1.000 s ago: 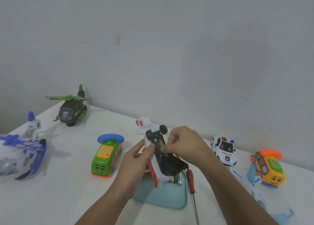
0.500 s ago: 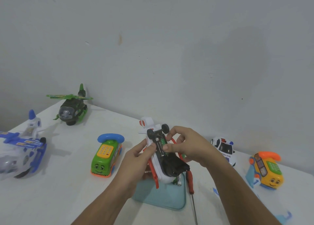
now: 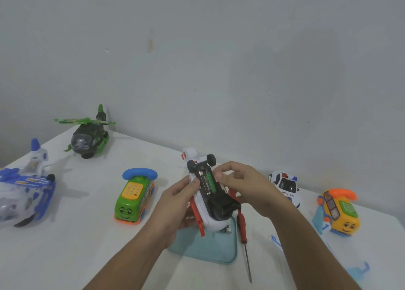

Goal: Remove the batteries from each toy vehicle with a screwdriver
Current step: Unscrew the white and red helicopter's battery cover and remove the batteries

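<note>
Glossy plastic helicopter (image 3: 210,204); matt white tabletop (image 3: 87,246).

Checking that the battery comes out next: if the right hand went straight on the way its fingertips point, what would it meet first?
Most likely the green battery in the open bay of the upturned white toy helicopter, which the left hand holds. The right hand is right beside it; contact unclear.

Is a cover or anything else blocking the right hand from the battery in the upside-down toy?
Nothing visible does. The battery lies bare in the open underside of the white toy, with the right hand's fingers at its far end. The left hand grips the toy's side, not covering the battery.
</note>
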A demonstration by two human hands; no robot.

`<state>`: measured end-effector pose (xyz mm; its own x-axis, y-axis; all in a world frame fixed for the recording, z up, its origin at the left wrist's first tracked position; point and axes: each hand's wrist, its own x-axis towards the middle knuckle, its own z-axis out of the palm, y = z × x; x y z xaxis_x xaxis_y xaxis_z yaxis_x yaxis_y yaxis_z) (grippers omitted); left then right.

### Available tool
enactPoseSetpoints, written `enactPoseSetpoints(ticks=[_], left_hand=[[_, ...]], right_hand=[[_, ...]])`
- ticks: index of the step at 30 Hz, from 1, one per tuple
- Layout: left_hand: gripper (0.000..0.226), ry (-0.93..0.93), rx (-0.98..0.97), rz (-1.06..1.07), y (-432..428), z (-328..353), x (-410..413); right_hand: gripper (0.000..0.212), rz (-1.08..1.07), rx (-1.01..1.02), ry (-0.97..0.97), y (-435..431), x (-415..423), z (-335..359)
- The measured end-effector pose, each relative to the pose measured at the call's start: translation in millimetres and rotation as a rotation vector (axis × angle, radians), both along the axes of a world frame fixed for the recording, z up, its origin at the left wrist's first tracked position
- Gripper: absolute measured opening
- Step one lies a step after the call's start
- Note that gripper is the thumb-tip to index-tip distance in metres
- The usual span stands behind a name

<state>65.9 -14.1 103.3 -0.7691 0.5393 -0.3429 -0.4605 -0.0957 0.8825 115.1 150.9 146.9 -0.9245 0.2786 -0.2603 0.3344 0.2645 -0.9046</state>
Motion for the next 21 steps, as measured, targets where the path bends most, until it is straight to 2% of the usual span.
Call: enactPoseSetpoints(ticks=[2,4,7,10,13,17,21], left_hand=[[0.019,-0.015,-0.010,-0.009,-0.6,-0.4,0.1],[0.021,-0.029,-0.017,-0.015,-1.6,-1.0,0.1],[0.022,-0.042,-0.028,-0.014,-1.4,-1.7,0.2],[0.022,-0.043,-0.044,-0.007,0.8,-2.7,2.3],[0.022,-0.026,-0.059,-0.014,3.5,-0.1,8.0],[0.020,-0.017,-0.066,-0.015,7.7,5.1,17.9],[0.018,-0.003,-0.073,-0.026,11.2,5.1,22.3]], right_hand=[[0.013,-0.015,-0.064,0.034,4.0,9.3,-2.6],[0.032,-0.032,-0.098,0.084,8.2,22.3,-6.4],[0.054,0.038,0.017,0.265,8.4,46.4,-9.4],[0.038,0.156,0.149,0.434,3.1,59.0,-14.3],[0.019,0.129,0.343,0.487,-1.3,57.4,-16.8],[0.036,0.084,0.350,0.505,0.4,53.0,-8.1],[0.038,0.118,0.443,0.520,2.0,43.6,-4.1]])
